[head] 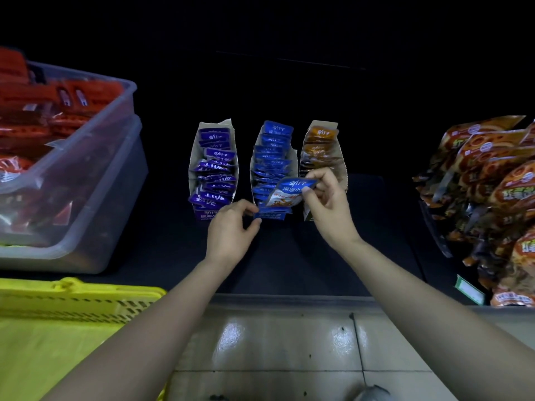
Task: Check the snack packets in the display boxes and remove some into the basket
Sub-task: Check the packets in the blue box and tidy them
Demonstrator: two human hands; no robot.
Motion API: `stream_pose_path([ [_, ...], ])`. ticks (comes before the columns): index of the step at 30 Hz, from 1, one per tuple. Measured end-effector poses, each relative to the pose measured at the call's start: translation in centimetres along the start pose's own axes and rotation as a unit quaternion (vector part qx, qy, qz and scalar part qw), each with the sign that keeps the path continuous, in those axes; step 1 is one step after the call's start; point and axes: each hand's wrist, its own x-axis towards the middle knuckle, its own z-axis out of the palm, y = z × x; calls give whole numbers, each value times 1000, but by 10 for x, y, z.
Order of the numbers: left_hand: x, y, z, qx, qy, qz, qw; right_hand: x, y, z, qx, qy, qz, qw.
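Packet: your right hand (327, 204) pinches one blue packet (289, 192) by its top edge, lifted just above the middle display box (294, 159), mid-shelf (289, 256) toward the front edge.
Left hand: your left hand (231, 224) has its fingers curled at that box's front end, touching the front packet (270, 216). Honestly can't tell if it's really gripping.
Basket: the yellow basket (72, 302) sits off the shelf's front left corner, well apart from the packet.
Slip risk: that's a thin pinch on shiny foil, so a quick swing leftward could drop it onto the floor tiles (260, 342).
Tip risk: the box looks like light card. If you let go of it, a tug may drag neighbours out.
Bump risk: the purple box (193, 169) stands just beside, right in your path.
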Motion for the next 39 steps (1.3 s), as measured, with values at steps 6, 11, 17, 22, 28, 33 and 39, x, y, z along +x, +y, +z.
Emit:
stream_pose_path([
  [6,1,4,0,-10,16,-11,1000,2,5,-2,-14,7,3,1000],
  [11,3,5,1,-12,28,-14,999,2,9,0,-37,9,3,999],
  [17,5,1,5,-8,25,-22,999,12,7,-6,52,86,23,995],
  [22,8,3,10,-12,7,-88,996,13,4,-8,93,82,37,992],
  [28,8,-1,10,-27,8,-109,994,5,14,-7,73,27,30,997],
  [33,8,1,10,-29,10,-108,994,4,16,-8,-24,4,-7,1000],
  [39,6,1,8,-40,13,-103,994,0,30,-10,-212,-37,-107,971],
])
